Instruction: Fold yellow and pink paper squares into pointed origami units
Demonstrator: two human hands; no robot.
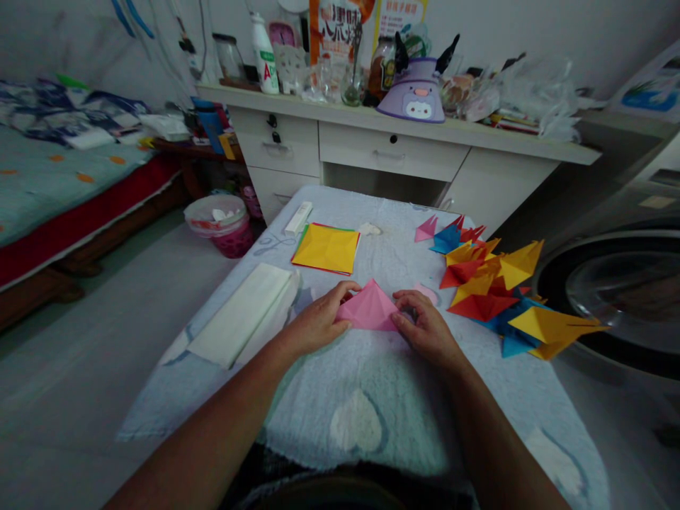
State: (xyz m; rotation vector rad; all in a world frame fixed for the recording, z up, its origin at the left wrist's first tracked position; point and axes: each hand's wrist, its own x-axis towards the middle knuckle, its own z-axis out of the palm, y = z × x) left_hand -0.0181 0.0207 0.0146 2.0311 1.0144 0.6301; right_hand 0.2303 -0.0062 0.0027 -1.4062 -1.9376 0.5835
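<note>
A pink sheet of origami paper, creased and folded to a triangle with its point away from me, is held over the cloth-covered table. My left hand pinches its left corner between thumb and fingers. At the opposite corner, my right hand grips the paper the same way. Just beyond lies a stack of square coloured paper, yellow on top with green and red edges showing. To the right sit several folded paper cranes in yellow, red, blue and pink.
A folded white cloth or paper lies on the left of the table, with a small white box behind it. A crumpled white scrap rests near the stack. Beyond stand a cluttered desk, a pink bin and a washing machine.
</note>
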